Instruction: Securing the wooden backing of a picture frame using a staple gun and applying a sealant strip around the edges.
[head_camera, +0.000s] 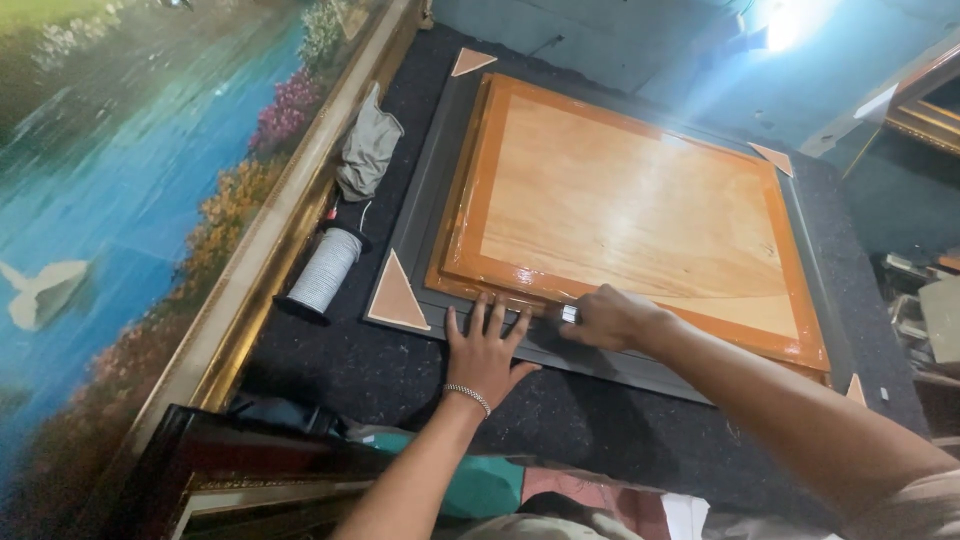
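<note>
While the left hand (484, 348) lies flat, fingers spread, on the near rail of the grey frame (420, 215) on the dark bench (330, 360), the right hand (608, 316) has its grip closed round a small silvery tool (569, 314) at the orange-edged backing board (620, 215). A spool of cord (325, 270) sits just left.

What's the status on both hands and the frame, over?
Left hand flat, fingers spread on the frame's near edge. Right hand closed, pressing there too. Grey frame face down, orange-edged backing board inside. Twine spool well left.
</note>
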